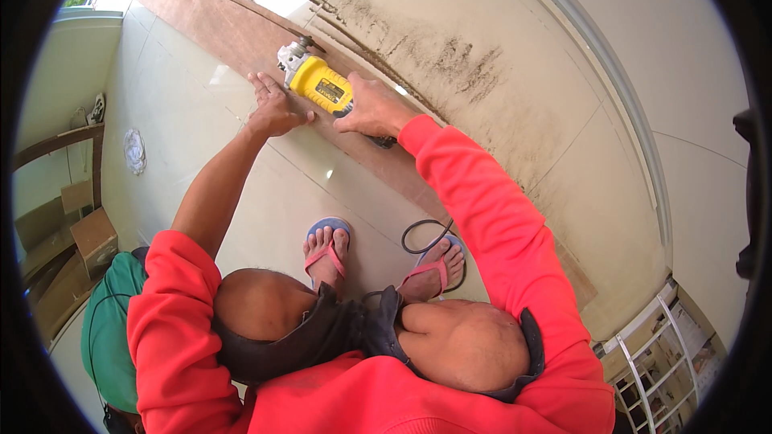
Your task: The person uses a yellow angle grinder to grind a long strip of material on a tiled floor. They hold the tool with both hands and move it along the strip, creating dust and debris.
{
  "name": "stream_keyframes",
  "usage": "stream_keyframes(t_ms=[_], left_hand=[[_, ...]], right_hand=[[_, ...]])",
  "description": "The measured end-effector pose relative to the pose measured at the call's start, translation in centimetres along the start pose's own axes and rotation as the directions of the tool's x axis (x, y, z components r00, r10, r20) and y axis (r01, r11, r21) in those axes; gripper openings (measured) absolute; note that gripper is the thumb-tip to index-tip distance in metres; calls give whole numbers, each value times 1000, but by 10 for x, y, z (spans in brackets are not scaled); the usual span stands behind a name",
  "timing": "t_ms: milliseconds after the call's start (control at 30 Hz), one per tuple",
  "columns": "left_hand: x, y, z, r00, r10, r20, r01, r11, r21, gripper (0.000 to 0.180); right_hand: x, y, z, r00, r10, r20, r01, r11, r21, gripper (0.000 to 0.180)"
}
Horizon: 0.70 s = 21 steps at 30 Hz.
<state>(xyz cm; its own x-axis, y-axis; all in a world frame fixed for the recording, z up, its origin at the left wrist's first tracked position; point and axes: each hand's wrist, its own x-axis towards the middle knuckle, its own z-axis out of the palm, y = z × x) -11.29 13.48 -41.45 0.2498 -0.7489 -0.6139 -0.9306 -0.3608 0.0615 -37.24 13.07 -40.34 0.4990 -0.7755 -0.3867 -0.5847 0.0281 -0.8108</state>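
A yellow angle grinder lies over a long brown board, its metal head and disc toward the board's far edge. My right hand is wrapped round the rear of the grinder's body. Just left of the tool, my left hand rests with fingers stretched out on the board's near edge and holds nothing. A dark cut line or gap runs along the far side of the board, past the disc. The disc's contact with the board is too small to make out.
Dark dust is scattered over the tiles beyond the board. A black cord loops by my right foot. A crumpled clear plastic piece lies at left, near cardboard boxes. A white metal rack stands at lower right.
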Motion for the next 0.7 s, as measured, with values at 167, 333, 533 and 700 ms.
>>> stream_keyframes(t_ms=[167, 333, 533, 700], left_hand=[[1, -1, 0, 1000, 1, -4, -1, 1000, 14, 160], [0, -2, -1, 1000, 14, -14, -15, 1000, -16, 160], [1, -2, -2, 1000, 16, -19, -15, 1000, 7, 160], [2, -2, -2, 1000, 7, -13, -7, 1000, 21, 159]], right_hand=[[-4, 1, -2, 1000, -7, 2, 7, 1000, 15, 72], [-8, 3, -2, 1000, -13, -6, 13, 1000, 19, 71], [-6, 5, 0, 1000, -4, -4, 4, 1000, -6, 72], [-8, 5, -1, 1000, -1, -2, 1, 1000, -16, 72]])
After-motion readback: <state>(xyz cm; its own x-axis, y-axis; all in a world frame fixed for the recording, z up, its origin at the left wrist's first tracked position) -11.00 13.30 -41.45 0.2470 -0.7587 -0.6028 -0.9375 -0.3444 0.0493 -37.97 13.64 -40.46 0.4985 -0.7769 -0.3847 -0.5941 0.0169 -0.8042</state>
